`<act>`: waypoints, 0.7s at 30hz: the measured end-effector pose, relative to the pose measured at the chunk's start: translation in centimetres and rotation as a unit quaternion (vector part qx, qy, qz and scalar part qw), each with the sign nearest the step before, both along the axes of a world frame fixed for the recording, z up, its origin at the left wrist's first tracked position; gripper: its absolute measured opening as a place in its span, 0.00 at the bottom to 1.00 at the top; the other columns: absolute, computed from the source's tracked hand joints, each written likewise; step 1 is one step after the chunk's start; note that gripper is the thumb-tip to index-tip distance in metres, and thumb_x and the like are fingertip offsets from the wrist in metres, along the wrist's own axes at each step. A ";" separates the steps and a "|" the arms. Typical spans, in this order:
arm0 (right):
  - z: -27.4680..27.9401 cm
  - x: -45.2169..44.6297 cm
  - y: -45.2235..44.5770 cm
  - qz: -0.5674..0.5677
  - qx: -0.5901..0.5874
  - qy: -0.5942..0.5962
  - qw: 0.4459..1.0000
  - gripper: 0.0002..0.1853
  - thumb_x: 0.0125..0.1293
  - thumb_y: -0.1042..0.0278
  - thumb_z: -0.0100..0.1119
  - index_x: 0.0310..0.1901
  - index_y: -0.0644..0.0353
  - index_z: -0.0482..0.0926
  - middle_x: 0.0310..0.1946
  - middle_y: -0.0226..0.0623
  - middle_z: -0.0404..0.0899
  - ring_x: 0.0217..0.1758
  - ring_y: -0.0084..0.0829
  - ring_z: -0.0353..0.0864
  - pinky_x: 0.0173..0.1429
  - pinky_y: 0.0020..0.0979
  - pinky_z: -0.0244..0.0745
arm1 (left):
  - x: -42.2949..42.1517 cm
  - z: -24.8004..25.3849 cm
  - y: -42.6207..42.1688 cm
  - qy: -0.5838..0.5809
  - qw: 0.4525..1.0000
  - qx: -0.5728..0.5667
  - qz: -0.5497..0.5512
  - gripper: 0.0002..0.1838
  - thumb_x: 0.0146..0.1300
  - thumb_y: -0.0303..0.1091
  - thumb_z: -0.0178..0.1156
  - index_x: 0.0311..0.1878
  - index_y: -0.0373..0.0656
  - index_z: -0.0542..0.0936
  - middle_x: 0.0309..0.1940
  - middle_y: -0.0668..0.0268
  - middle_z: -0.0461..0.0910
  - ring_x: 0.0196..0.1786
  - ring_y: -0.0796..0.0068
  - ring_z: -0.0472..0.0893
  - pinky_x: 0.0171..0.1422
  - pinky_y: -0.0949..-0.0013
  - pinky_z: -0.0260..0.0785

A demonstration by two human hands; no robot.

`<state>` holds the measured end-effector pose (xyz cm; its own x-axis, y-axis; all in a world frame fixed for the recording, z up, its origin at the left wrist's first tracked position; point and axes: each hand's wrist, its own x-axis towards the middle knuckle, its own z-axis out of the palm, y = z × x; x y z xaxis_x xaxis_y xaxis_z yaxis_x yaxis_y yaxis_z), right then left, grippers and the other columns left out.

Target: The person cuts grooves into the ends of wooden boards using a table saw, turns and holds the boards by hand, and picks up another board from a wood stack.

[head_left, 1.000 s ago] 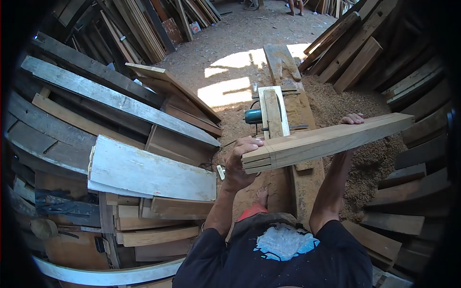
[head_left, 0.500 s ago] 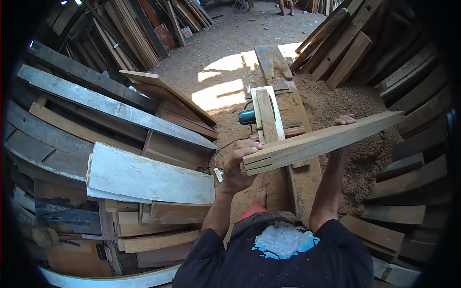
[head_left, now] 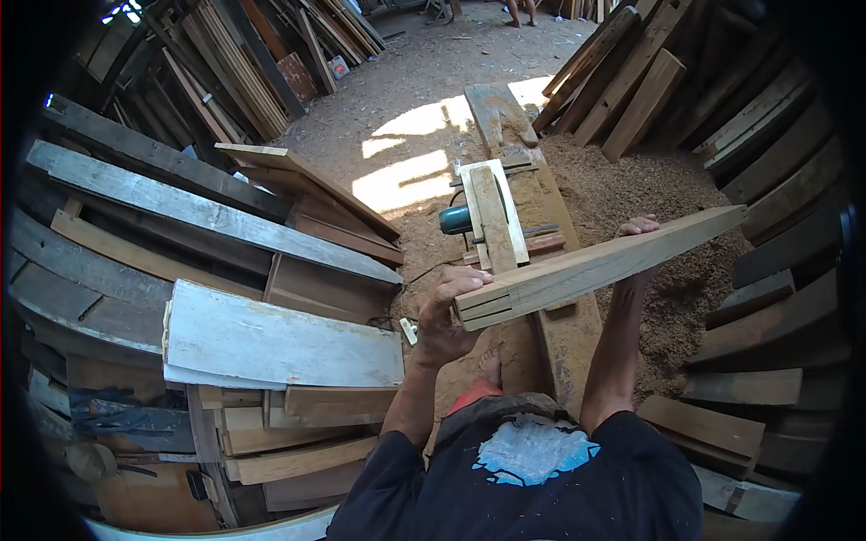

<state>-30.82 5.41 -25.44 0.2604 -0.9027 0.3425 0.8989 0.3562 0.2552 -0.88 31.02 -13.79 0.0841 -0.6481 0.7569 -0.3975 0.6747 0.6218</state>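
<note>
A long wooden plank (head_left: 586, 270) is held up in front of me, slanting from its near left end up to the right. Dark lines or slots run along its left end. My left hand (head_left: 444, 311) is closed around that end, fingers over the top edge. My right hand (head_left: 637, 231) grips the far side nearer the right end, and the plank hides most of its palm. Beyond the plank, a green-bodied power tool (head_left: 456, 219) is set beside a pale wooden frame (head_left: 492, 207) on a dusty bench board (head_left: 568, 347).
A sawdust heap (head_left: 622, 185) spreads to the right, with leaning planks (head_left: 645, 104) behind it. Stacked boards line both sides; a white-painted board (head_left: 280, 334) lies at left. A white power strip (head_left: 409, 331) sits by a cord. Another person's legs (head_left: 520, 13) show far back.
The view has shifted slightly, so the background sits a little further left and up. Both hands keep hold of the plank, whose right end appears slightly closer in.
</note>
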 end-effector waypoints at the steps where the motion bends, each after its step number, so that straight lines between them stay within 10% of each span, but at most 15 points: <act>1: -0.1 -0.1 0.1 -0.002 0.001 0.002 1.000 0.19 0.77 0.61 0.52 0.53 0.73 0.77 0.38 0.43 0.84 0.43 0.36 0.83 0.54 0.40 0.75 | -0.1 0.1 0.1 0.000 1.000 0.004 0.001 0.30 0.51 0.27 0.81 0.56 0.42 0.76 0.50 0.54 0.83 0.55 0.59 0.84 0.60 0.58 0.79; 6: -0.2 -0.9 0.9 -0.051 -0.015 0.088 0.995 0.26 0.80 0.47 0.50 0.57 0.67 0.76 0.39 0.41 0.84 0.45 0.38 0.85 0.56 0.43 0.79 | -0.5 0.3 0.4 0.005 0.999 0.039 -0.031 0.30 0.54 0.28 0.79 0.60 0.40 0.76 0.51 0.53 0.84 0.55 0.60 0.85 0.58 0.60 0.80; 10: 1.1 -1.0 1.4 -0.269 0.238 0.366 0.858 0.32 0.79 0.33 0.41 0.67 0.52 0.71 0.50 0.41 0.84 0.52 0.45 0.85 0.58 0.53 0.86 | -2.4 2.6 0.0 0.034 0.993 0.081 -0.078 0.32 0.57 0.28 0.73 0.66 0.35 0.75 0.51 0.52 0.84 0.53 0.61 0.86 0.57 0.64 0.78; 16: -1.2 -2.6 1.9 -0.160 0.305 0.298 0.890 0.29 0.81 0.41 0.44 0.70 0.55 0.71 0.63 0.47 0.80 0.62 0.49 0.82 0.66 0.55 0.82 | -5.2 7.3 -1.2 0.004 0.971 0.121 -0.205 0.57 0.49 0.38 0.73 0.80 0.24 0.54 0.67 0.40 0.70 0.69 0.47 0.73 0.78 0.58 0.59; 21: -8.5 -3.8 0.6 -0.163 0.212 0.304 0.914 0.26 0.79 0.46 0.51 0.68 0.55 0.73 0.62 0.45 0.81 0.60 0.48 0.83 0.64 0.52 0.84 | -8.7 7.4 -2.6 -0.005 0.970 0.084 -0.230 0.52 0.52 0.29 0.73 0.79 0.26 0.58 0.72 0.45 0.70 0.69 0.52 0.74 0.75 0.58 0.64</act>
<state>-34.64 5.98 -33.98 -0.0209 -0.9846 -0.1738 0.9614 0.0279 -0.2737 -9.60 28.40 -6.35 -0.2497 -0.7301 0.6361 -0.0857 0.6710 0.7365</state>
